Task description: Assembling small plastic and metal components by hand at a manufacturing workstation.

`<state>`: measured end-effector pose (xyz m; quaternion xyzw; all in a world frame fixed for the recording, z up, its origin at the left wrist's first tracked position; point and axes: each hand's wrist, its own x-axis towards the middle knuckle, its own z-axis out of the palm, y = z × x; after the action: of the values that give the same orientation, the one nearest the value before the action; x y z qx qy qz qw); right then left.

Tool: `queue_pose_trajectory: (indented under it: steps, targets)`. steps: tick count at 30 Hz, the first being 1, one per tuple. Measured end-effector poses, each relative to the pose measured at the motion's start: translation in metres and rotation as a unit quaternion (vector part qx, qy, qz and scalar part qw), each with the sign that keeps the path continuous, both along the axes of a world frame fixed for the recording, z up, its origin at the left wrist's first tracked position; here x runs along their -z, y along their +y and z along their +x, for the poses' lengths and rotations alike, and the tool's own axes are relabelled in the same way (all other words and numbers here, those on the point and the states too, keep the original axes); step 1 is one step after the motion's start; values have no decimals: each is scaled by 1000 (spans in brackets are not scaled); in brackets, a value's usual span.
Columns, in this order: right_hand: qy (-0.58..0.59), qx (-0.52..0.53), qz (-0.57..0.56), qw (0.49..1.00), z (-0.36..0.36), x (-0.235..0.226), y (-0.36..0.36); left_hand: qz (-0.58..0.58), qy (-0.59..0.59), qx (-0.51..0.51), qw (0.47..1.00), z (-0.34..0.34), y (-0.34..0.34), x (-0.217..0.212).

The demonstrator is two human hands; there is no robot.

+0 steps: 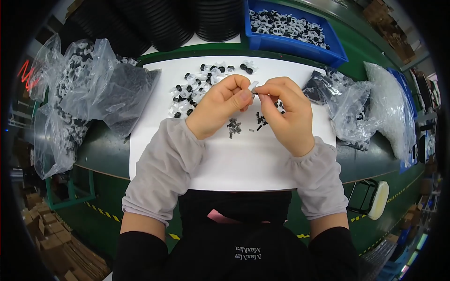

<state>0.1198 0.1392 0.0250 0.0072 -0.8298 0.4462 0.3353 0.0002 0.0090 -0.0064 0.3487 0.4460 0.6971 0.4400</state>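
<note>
Head: left hand [219, 107] pinches white part [253, 85], right hand [290, 114] dark piece [254, 93]; garment [201, 257] bears lettering [247, 253].

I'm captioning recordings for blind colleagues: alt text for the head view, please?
A person's left hand holds a small whitish part up to the pinching right hand, above a white sheet. Black-and-white plastic pieces and tiny dark parts lie on the sheet; filled clear bags flank it, and a blue bin of similar pieces stands behind.

Parts [235, 126] on a sheet [234, 164] between bags [101, 93], bin [295, 51] behind
</note>
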Motion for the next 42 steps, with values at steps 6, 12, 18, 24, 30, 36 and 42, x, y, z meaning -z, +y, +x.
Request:
queue_pose_trajectory:
  steps: [6,12,18,24,30,36,42]
  targets:
    - [11,48,-34,998,1,10,-5,-26,-10,-16,999,5,0,-7]
    - [51,-1,-36,998,0,13,-3,-8,11,-32,999,5,1,-3]
    - [37,-6,-39,999,0,12,-2,-16,26,-26,999,3,-1,-4]
    - [-28,1,-91,995,2,5,9,-10,-5,-26,1000,2,0,-2]
    - [-172,-95,-320,927,3,-4,13,-2,-57,-22,998,2,-4,-5]
    - [-257,-101,-213,937,-10,-12,59,-103,90,-138,981,3,0,-17]
    - [-167,62,-235,955,-14,-50,52,-68,155,-236,957,-5,-35,-36]
